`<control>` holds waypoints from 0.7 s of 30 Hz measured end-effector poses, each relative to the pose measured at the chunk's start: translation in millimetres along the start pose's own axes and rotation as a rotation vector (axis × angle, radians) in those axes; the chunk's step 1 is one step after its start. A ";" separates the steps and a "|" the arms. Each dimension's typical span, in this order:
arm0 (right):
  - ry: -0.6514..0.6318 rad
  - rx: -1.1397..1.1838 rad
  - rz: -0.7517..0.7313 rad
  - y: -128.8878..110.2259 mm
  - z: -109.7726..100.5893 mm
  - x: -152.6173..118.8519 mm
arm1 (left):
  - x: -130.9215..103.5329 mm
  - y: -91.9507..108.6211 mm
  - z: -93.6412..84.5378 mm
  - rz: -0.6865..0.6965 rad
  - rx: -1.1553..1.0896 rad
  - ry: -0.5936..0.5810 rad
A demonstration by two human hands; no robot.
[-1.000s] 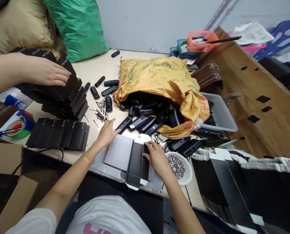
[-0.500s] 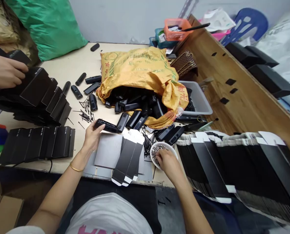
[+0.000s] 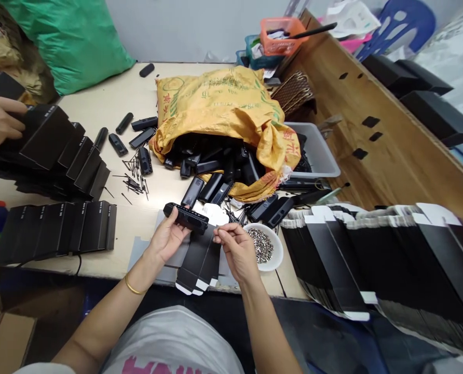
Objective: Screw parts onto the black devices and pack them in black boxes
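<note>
My left hand point(image 3: 166, 238) is closed around a long black plastic casing point(image 3: 188, 218), tilted above the work surface. Close to its right end, my right hand point(image 3: 237, 249) pinches with thumb and forefinger; whatever sits between the fingertips is too small to make out. A white bowl point(image 3: 278, 255) of small shiny metal pieces point(image 3: 263, 245) stands just right of that hand. Under both hands lie flat black carton blanks point(image 3: 200, 259) with white end flaps, partly covered by the casing. More black casings point(image 3: 192, 193) lie beyond, before a yellow woven sack point(image 3: 219, 104) full of them.
Folded black boxes point(image 3: 56, 228) stand at left, with a co-worker's hand point(image 3: 1, 119) on the stack behind. Thin black pins point(image 3: 135, 183) lie scattered. Carton blanks point(image 3: 395, 259) fill the right side, along a wooden partition point(image 3: 395, 124). A grey tub point(image 3: 321, 150) sits beside the sack.
My right hand has come out of the bowl and moved left to the casing. My left hand has brought the casing right and nearer to me. The co-worker's hand has shifted left.
</note>
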State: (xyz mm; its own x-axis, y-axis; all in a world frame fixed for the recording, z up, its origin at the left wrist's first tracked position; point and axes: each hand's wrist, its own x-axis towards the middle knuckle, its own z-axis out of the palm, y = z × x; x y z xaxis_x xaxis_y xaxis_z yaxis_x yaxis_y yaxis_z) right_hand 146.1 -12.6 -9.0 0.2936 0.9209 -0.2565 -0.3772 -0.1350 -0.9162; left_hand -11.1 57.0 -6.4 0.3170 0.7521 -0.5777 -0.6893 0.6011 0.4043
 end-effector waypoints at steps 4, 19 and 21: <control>-0.027 0.022 -0.029 8.5 16.8 -0.9 | -2.8 5.1 -0.5 -0.001 -0.070 0.029; 0.140 -0.804 -0.649 15.3 22.6 -5.9 | -8.5 3.3 -0.3 0.062 -0.018 0.005; 0.110 -0.842 -0.692 13.5 21.4 -5.2 | -9.1 3.6 -1.3 0.074 -0.014 0.000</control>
State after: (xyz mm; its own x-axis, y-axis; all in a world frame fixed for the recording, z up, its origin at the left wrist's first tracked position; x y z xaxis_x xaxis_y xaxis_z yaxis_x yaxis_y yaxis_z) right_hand 120.7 -11.4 -13.5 0.3031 0.8616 0.4072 0.6088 0.1537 -0.7783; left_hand -17.3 51.9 -0.7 0.2648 0.7944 -0.5467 -0.7202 0.5399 0.4356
